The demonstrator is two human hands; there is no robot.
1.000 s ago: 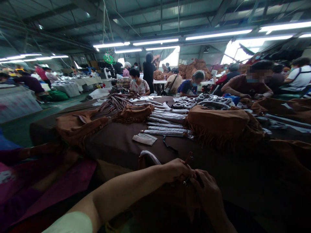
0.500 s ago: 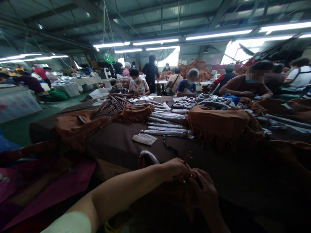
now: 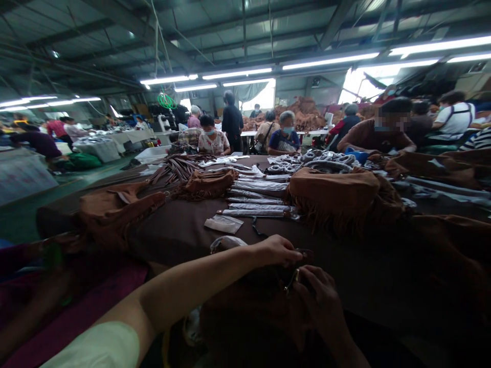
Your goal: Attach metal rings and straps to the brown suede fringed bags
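Observation:
My left hand [image 3: 276, 251] is closed in a pinch on the end of a narrow dark leather strap [image 3: 307, 252]. Just below and to the right, my right hand [image 3: 317, 289] is closed on a gold-coloured metal clasp [image 3: 291, 282]. The clasp lies at the upper part of a brown bag [image 3: 245, 312] in deep shadow, so how it joins the bag is hidden. Behind my left forearm a plastic-wrapped handle [image 3: 224, 242] curves up.
Plastic-wrapped straps [image 3: 257, 208] lie in a row on the dark-covered table [image 3: 184, 230]. Fringed brown bags [image 3: 333, 189] flank them, with brown strips [image 3: 176, 168] behind. A white packet [image 3: 223, 224] is nearer me. Another person's arm [image 3: 42, 306] is at left; several people sit opposite.
My hands have moved apart: the left has gone up and slightly left with the strap end, and the metal clasp now shows at my right fingertips. The view has shifted slightly.

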